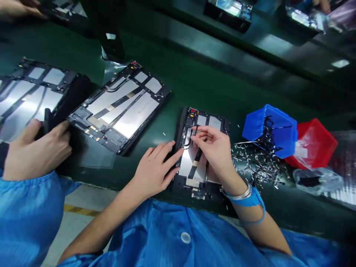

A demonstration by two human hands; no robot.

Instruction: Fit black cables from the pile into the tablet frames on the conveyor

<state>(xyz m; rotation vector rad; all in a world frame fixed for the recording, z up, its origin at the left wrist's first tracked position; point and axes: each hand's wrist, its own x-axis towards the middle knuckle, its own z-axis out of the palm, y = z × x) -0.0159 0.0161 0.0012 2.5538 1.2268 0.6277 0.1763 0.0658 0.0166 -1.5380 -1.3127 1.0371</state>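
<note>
An opened tablet chassis (211,121) with a silver plate and black cables lies on the green belt in front of me. My left hand (155,168) rests flat on its left edge, fingers stretched out. My right hand (215,146) is over the middle of the chassis, fingers pinched on a thin black cable (190,142) near the upper part. A silver bracelet and a blue wrist strap (244,196) sit on my right wrist.
A second open tablet (122,105) lies to the left. A co-worker's hand (36,150) in a blue sleeve holds a third tablet (25,96) at far left. A blue bin (271,128), a red bin (314,142) and several scattered small metal parts (256,163) lie to the right.
</note>
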